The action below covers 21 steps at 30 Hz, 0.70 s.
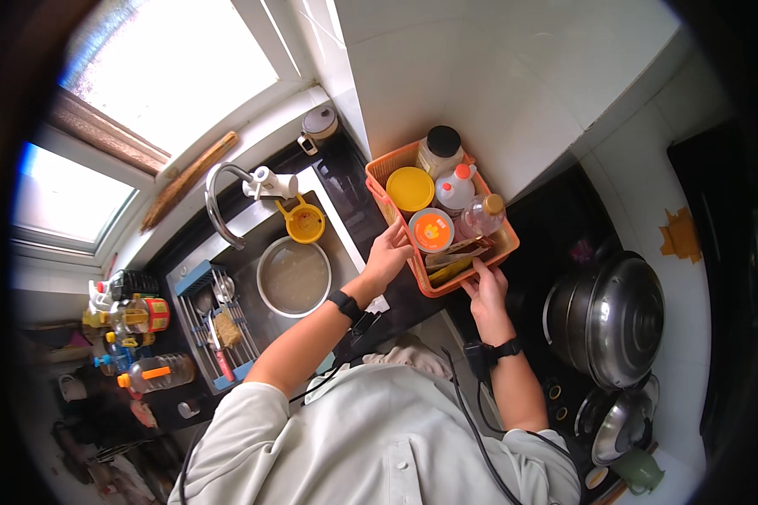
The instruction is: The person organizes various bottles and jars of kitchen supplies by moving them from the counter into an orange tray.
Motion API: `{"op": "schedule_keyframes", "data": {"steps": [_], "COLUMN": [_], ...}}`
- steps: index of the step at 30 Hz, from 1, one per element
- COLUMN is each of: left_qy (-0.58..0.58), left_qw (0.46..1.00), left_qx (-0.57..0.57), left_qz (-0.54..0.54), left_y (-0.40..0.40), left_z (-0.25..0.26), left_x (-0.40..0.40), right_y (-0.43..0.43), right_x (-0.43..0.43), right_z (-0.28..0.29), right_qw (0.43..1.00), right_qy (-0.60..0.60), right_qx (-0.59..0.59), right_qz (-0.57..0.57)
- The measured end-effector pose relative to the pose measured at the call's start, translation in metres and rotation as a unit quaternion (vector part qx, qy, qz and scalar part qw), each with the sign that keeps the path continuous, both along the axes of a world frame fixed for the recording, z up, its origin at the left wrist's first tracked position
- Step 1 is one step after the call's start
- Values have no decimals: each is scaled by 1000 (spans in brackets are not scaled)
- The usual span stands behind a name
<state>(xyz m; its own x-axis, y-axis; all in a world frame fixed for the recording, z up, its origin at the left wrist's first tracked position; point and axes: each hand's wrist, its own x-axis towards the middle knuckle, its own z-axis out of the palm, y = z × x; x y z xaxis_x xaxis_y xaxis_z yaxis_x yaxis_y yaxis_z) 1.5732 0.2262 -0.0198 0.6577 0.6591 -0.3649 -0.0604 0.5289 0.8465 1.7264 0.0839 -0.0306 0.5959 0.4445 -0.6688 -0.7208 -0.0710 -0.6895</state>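
An orange plastic basket [439,291] sits on the dark counter against the white tiled corner. My left hand [386,257] grips its left side near the front. The thumb of my right hand [489,291] lies over the front rim, its fingers at the outer wall. Inside stand a black-lidded jar [441,154], a yellow-lidded container [410,189], a can with an orange top [431,231], a whitish bottle with a red cap [455,189] and a clear bottle with a gold-coloured cap [482,216]. Flat packets [453,265] lean at the front.
Left, a sink [246,268] holds a round metal basin [294,278] and a yellow strainer [305,222] below the faucet [227,183]. A drying rack [218,328] holds utensils. Several bottles [164,372] stand farther left. Right, a large lidded pot [625,319] sits on the stove.
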Motion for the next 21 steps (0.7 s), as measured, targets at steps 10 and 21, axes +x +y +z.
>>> {"op": "schedule_keyframes", "data": {"steps": [10, 21], "left_qy": [10, 126], "left_qw": [999, 989], "left_qx": [10, 71], "left_qz": [30, 29], "left_y": [2, -90], "left_z": [5, -38], "left_x": [3, -138], "right_y": [12, -55], "right_x": [15, -44], "right_z": [-2, -41], "right_qw": [999, 995], "right_qy": [-2, -41], "right_qx": [38, -24], "right_qz": [30, 85]}}
